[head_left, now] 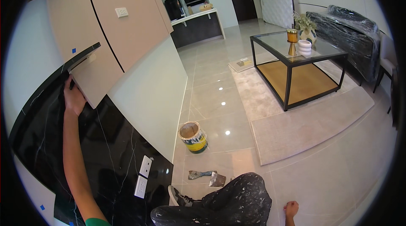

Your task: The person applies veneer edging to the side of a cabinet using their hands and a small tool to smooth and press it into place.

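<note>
My left arm, in a green sleeve, reaches up along a black marble-look panel [112, 145] with white veins. At its end my left hand [74, 99] is closed beneath a black ledge [55, 71], beside the edge of a pale board [91, 84]. A small dark spot shows at its fingers; what they hold is hidden. Low on the right, my right hand [291, 208] is curled into a fist over the tiled floor, with nothing seen in it. My paint-spattered dark trousers [224, 202] show between the two arms.
A paint bucket [193, 137] stands on the tiles. Near my shoe [179, 197] lie a scraper [202, 174] and a wide blade [217, 179]. Power sockets [144, 175] sit in the black panel. A glass-topped table [296, 50] stands on a rug [313, 128], before a plastic-wrapped sofa [351, 35].
</note>
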Available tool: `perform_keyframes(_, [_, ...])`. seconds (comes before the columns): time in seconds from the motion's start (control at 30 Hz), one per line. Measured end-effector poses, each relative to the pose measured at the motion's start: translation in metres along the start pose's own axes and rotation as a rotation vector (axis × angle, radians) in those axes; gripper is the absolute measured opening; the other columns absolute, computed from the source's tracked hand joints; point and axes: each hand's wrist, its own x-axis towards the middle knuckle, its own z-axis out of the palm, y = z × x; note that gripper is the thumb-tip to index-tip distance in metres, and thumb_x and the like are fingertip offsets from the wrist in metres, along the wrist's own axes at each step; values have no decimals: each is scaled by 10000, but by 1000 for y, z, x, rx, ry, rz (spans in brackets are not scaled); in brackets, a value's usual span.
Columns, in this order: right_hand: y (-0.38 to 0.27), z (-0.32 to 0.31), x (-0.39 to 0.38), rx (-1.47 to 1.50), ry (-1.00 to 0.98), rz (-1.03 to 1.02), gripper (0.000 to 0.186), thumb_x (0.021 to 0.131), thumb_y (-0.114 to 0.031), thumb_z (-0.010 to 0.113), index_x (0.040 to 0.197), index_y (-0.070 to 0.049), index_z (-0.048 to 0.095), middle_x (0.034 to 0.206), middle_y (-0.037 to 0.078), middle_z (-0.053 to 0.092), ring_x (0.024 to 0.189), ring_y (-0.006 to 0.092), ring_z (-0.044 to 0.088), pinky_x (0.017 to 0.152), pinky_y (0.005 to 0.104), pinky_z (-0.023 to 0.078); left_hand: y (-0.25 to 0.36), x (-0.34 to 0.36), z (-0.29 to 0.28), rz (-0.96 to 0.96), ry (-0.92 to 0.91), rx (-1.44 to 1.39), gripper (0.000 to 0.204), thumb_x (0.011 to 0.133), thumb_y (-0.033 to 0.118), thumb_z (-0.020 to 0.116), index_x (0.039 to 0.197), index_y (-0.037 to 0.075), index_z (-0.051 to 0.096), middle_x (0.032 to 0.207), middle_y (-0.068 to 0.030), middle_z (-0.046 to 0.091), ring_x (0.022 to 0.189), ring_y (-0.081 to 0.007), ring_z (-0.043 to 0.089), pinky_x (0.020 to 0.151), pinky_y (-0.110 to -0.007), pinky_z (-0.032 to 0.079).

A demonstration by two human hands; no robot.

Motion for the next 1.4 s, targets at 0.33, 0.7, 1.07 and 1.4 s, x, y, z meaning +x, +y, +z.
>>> perform_keyframes(0.33, [-11, -22, 8, 26, -130, -23, 88, 845, -51, 564, 858, 33, 588, 742, 164, 646, 673, 252, 655, 566, 376, 525, -8, 16, -5, 128, 50, 318, 785, 903, 517, 559, 1497, 47, 350, 1500, -88, 426, 1374, -246, 383, 1128, -416, 262])
perform_keyframes(0.7, [-13, -77, -6, -737, 530, -339, 589, 869, -99, 576, 1430, -41, 409, 1551, 190, 305, 1447, 366, 261, 1178, 488, 219, -72, 91, -73, 346, 385, 430, 683, 899, 301, 735, 1442, 26, 426, 1364, -90, 550, 1190, -231, 567, 985, -362, 465])
perform_keyframes(1.07, [-38, -70, -2, -1017, 334, -357, 589, 947, -207, 438, 1493, -14, 325, 1594, 230, 212, 1478, 389, 198, 1202, 505, 167, -21, 48, -66, 355, 356, 728, 682, 938, 330, 692, 1431, -45, 405, 1402, -121, 499, 1309, -220, 457, 1106, -344, 353])
perform_keyframes(1.4, [-19, -45, 7, -1205, 157, -193, 569, 996, -295, 334, 1496, -23, 339, 1595, 240, 210, 1471, 385, 231, 1169, 513, 229, -7, 9, -17, 300, 518, 767, 657, 969, 351, 636, 1459, -21, 405, 1521, -105, 395, 1404, -213, 357, 1168, -357, 278])
